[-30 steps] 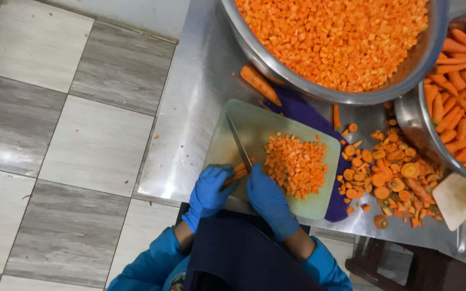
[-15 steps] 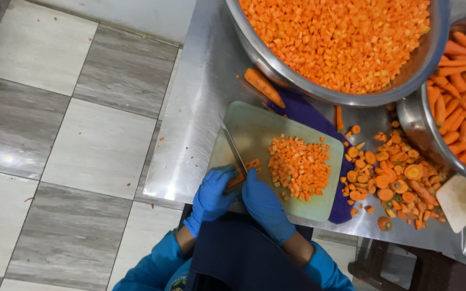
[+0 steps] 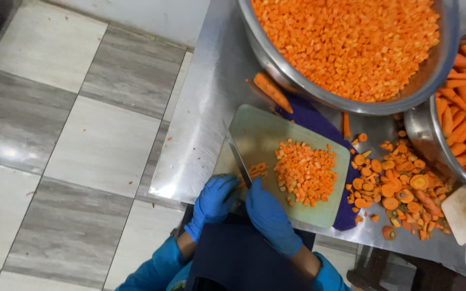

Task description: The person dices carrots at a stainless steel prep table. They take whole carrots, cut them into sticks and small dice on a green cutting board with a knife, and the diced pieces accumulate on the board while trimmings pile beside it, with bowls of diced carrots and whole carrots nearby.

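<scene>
The right hand's grip (image 3: 269,214), in a blue glove, was closed around the handle of a knife (image 3: 239,160), whose blade lay slanted across the left part of a pale green cutting board (image 3: 260,126). The left hand (image 3: 213,200), also gloved in blue, was curled with its fingertips pressing a small cluster of carrot strips (image 3: 256,171) just beside the blade, at the near left edge of the board. Both sleeves were blue, and a dark apron showed between them.

A heap of diced carrot (image 3: 306,171) sat on the middle of the board, apart from the strips. The board rested on a purple cloth (image 3: 311,119) over a steel table (image 3: 203,124). To the right of the board, carrot rounds and trimmings (image 3: 397,186) were scattered on the table.

Further off, a whole carrot (image 3: 272,92) lay beside the rim of a large steel bowl (image 3: 346,102) filled with diced carrot. At the right edge, a second steel bowl (image 3: 424,143) held peeled carrots. Grey and white floor tiles (image 3: 71,134) lay to the left.
</scene>
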`<state>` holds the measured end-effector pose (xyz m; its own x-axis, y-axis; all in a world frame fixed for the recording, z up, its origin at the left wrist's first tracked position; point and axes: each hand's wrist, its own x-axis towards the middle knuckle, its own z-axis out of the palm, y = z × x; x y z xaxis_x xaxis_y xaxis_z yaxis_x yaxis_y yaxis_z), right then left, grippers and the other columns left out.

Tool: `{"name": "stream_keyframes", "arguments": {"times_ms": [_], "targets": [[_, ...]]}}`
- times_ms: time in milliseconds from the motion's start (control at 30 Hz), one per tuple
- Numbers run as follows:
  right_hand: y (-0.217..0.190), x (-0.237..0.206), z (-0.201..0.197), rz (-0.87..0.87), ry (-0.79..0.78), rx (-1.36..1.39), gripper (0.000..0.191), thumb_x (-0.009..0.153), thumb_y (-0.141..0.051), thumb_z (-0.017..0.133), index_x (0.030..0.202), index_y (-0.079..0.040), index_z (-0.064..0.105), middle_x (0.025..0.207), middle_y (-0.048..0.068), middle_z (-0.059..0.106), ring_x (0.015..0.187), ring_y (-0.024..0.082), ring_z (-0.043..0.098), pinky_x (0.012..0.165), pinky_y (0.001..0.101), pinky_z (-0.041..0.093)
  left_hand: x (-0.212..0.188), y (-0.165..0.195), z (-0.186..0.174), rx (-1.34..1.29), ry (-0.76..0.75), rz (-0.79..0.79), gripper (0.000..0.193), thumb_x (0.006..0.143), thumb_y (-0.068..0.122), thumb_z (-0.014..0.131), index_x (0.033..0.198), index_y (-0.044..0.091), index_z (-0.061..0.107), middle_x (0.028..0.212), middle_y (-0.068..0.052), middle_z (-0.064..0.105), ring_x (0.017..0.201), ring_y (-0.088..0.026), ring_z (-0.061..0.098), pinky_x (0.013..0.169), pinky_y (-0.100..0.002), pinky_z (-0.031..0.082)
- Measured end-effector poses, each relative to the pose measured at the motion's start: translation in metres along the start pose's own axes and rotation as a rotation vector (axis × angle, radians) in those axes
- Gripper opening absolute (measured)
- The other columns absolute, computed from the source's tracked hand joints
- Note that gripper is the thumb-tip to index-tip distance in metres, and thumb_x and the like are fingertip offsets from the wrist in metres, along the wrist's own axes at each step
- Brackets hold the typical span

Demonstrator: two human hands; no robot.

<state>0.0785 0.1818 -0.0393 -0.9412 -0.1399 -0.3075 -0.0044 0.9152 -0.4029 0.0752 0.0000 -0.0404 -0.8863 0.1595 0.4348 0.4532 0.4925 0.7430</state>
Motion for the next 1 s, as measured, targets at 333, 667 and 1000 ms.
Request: {"name": "stream_keyframes", "arguments": {"times_ms": [333, 667, 1000], "targets": [[0.004, -0.015, -0.004, -0.176, 0.111, -0.06, 0.039, 0.1, -0.022, 0.055, 0.128, 0.005, 0.051, 0.066, 0.02, 0.061, 0.059, 0.036, 0.062, 0.055, 0.05, 0.047, -0.002, 0.005, -0.015, 0.068, 0.149, -0.001, 0.053, 0.075, 0.023, 0.087, 0.122, 0.007, 0.068, 0.118, -0.01, 0.068, 0.105, -0.031, 0.064, 0.091, -0.042, 0.05], [0.013, -0.003, 0.009, -0.217, 0.16, 0.021, 0.044, 0.098, -0.021, 0.058, 0.128, 0.009, 0.051, 0.066, 0.022, 0.063, 0.057, 0.039, 0.063, 0.051, 0.0517, 0.047, -0.01, -0.007, -0.007, 0.115, 0.122, -0.003, 0.044, 0.076, 0.02, 0.084, 0.116, 0.011, 0.07, 0.116, -0.006, 0.071, 0.104, -0.029, 0.065, 0.091, -0.041, 0.051], [-0.01, 0.005, -0.002, -0.192, 0.073, 0.067, 0.037, 0.101, -0.024, 0.053, 0.126, 0.002, 0.053, 0.074, 0.026, 0.065, 0.066, 0.045, 0.065, 0.058, 0.0548, 0.049, -0.003, 0.004, -0.011, 0.108, 0.092, -0.134, 0.034, 0.078, 0.018, 0.082, 0.109, 0.011, 0.07, 0.107, -0.007, 0.071, 0.1, -0.032, 0.063, 0.089, -0.044, 0.049]]}}
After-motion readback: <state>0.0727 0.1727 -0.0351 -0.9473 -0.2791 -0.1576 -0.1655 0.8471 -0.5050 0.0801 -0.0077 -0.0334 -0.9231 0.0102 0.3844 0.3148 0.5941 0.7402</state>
